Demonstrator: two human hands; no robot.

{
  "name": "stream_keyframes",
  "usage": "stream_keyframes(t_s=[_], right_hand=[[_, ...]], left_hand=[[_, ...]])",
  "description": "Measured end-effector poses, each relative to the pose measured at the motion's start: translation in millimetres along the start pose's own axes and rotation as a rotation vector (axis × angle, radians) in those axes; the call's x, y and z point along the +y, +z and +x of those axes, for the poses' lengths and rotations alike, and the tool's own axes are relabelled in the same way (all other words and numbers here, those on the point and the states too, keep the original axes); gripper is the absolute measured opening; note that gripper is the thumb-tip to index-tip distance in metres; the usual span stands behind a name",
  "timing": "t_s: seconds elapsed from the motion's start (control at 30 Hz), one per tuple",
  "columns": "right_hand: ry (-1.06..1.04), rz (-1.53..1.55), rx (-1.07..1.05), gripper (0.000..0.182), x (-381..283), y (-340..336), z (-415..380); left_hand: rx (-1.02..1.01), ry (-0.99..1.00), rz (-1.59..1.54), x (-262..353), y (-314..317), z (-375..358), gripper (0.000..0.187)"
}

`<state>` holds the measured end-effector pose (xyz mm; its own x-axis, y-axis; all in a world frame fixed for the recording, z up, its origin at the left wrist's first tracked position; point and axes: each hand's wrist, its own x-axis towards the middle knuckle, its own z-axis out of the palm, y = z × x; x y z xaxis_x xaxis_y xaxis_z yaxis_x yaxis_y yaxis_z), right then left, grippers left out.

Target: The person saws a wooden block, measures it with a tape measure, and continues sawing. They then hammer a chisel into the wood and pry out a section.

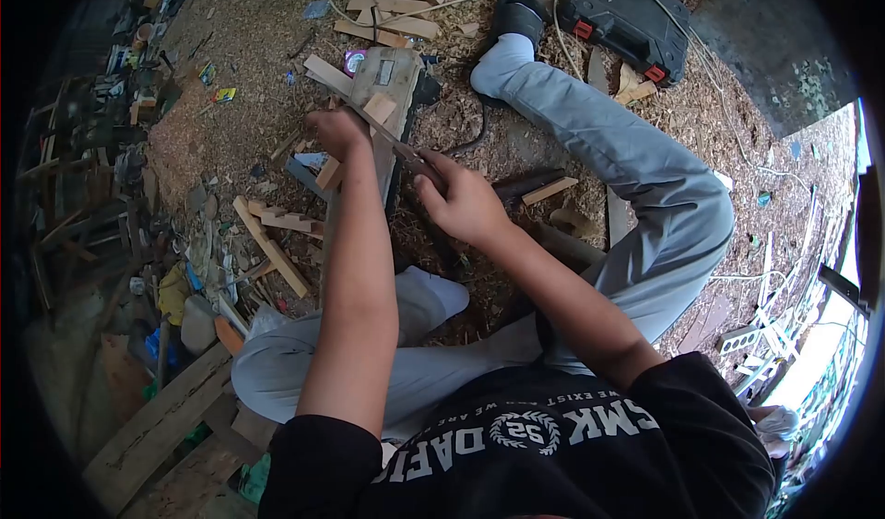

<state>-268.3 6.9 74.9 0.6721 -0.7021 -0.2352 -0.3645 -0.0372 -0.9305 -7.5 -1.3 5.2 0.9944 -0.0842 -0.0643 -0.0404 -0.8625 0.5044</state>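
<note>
My right hand [464,204] is closed round the dark handle of a long, narrow-bladed hand tool [389,135]. Its blade slants up and left across a small pale wood block [379,107] on a worn wooden beam [387,74]. At the far end of the blade, on the beam's left side, is my left hand [339,132], with its fingers curled in. What those fingers grip is hidden. Just above that hand, a short wood strip [328,75] lies against the beam.
Wood shavings cover the ground [230,49]. Cut wood pieces [392,7] lie beyond the beam, with more offcuts [272,242] to its left. A black tool case [622,21] stands near my outstretched foot [510,49]. A cable [558,21] runs past it. Planks [161,418] lie lower left.
</note>
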Motion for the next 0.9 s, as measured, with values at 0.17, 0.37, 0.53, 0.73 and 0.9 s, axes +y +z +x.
stream_keyframes(t_s=[0.17,0.37,0.53,0.73,0.9], right_hand=[[-0.046,0.066,0.045,0.049,15.8,-20.3,-44.4],[-0.032,0.057,0.030,0.049,8.6,0.7,-3.0],[-0.022,0.074,0.008,0.052,16.5,-20.7,-38.1],[-0.008,0.081,0.011,0.052,14.3,-3.3,-13.0],[-0.063,0.108,0.051,0.049,21.3,-9.1,-29.0]], left_hand=[[0.023,-0.002,0.034,5.2,1.6,-8.7,0.034],[-0.009,0.000,0.032,9.9,-3.7,-5.7,0.033],[0.044,0.002,0.065,1.5,-0.1,-6.8,0.034],[0.012,0.024,0.049,4.8,-3.2,-4.7,0.033],[-0.004,-0.023,0.061,14.6,-9.9,-18.9,0.035]])
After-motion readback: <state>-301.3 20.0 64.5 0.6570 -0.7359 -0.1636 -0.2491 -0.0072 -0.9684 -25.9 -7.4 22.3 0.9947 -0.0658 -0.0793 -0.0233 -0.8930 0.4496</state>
